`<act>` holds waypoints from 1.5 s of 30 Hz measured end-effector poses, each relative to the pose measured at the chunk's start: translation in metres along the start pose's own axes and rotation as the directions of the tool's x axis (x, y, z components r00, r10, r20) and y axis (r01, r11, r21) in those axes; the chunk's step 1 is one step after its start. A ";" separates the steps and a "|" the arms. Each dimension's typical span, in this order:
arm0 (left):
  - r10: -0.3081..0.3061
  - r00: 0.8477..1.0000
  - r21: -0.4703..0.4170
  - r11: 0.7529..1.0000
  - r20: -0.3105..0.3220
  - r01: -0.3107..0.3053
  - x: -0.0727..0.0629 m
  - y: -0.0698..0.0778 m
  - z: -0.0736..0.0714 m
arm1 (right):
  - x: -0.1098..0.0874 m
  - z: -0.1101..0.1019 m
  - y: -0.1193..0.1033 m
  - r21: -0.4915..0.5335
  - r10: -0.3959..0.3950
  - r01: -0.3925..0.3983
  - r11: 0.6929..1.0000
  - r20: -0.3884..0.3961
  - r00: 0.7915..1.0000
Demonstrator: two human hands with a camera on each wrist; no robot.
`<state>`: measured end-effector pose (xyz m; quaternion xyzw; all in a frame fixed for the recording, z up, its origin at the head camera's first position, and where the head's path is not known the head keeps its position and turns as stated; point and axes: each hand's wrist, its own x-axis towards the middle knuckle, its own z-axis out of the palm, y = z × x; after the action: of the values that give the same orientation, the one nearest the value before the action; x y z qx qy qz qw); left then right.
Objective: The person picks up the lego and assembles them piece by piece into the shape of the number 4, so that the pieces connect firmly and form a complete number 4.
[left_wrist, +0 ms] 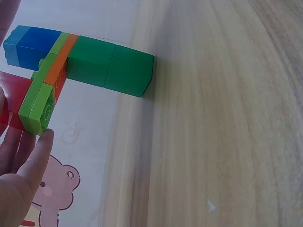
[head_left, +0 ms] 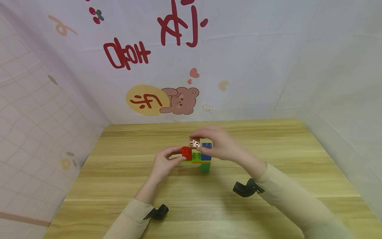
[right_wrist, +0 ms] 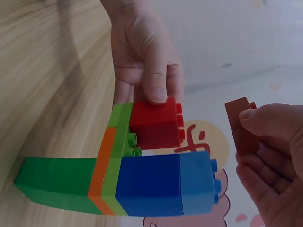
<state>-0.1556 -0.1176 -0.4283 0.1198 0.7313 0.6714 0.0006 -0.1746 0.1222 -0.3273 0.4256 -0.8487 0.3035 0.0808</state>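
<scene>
My left hand (head_left: 164, 162) holds the red brick (right_wrist: 154, 123) at the left end of a small structure of toy building bricks. Stacked green bricks (left_wrist: 111, 68) form its upright base on the table. Across them lie an orange plate (right_wrist: 101, 170) and lime-green plates (left_wrist: 34, 104). Over the base rise a dark blue brick (right_wrist: 149, 182) and a lighter blue brick (right_wrist: 196, 182). Lime studs show between the red and blue bricks. Pinched between thumb and fingers of my right hand (head_left: 222, 144) is a thin brown brick (right_wrist: 241, 127), apart from the structure and just above it.
The structure stands on a wood-grain table (head_left: 119, 196). A white printed cloth (head_left: 244, 66) with a bear and red characters hangs behind it, and cloth walls rise at both sides. Black mounts (head_left: 246, 188) are strapped to both wrists.
</scene>
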 end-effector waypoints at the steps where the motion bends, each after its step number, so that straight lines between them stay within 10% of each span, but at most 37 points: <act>1: 0.001 1.000 -0.001 1.000 0.002 -0.001 0.000 0.000 0.000 | 0.002 0.002 -0.001 -0.011 -0.004 0.004 1.000 0.014 1.000; 23: 0.037 0.999 -0.007 0.999 0.024 -0.037 -0.001 0.001 -0.002 | 0.041 0.005 -0.006 -0.055 0.043 -0.028 0.998 0.281 0.959; 45: 0.039 0.999 -0.025 0.999 0.018 -0.039 -0.002 0.000 -0.001 | 0.047 0.004 -0.004 0.048 0.091 -0.118 0.992 0.373 0.924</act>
<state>-0.1542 -0.1190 -0.4281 0.1401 0.7204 0.6793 -0.0042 -0.2003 0.0869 -0.3100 0.4319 -0.8590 0.2513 -0.1115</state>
